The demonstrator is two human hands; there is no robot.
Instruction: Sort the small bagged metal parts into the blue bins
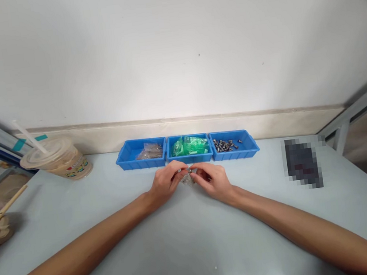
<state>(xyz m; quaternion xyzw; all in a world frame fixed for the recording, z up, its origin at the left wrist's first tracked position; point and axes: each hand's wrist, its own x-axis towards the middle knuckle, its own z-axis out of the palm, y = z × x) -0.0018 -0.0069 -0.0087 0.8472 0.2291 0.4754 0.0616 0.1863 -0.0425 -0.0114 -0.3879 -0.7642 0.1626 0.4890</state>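
My left hand (168,180) and my right hand (212,179) meet just in front of the blue bins, both with fingers pinched. Between the fingertips shows a small metal part (190,171), gripped by my right thumb and forefinger. A small clear plastic bag (187,180) hangs beneath it, pinched at its edge by my left fingers. Whether the part is inside the bag's mouth is too small to tell. The right bin (252,150) contains several similar short metal cylinders (224,145).
The left blue bin (124,162) holds clear bags (151,151); the middle bin (189,159) holds green plastic packets (195,145). A lidded drink cup (69,162) with a straw stands at left. A pixelated dark item (302,163) lies at right. Behind rises a white wall (172,45).
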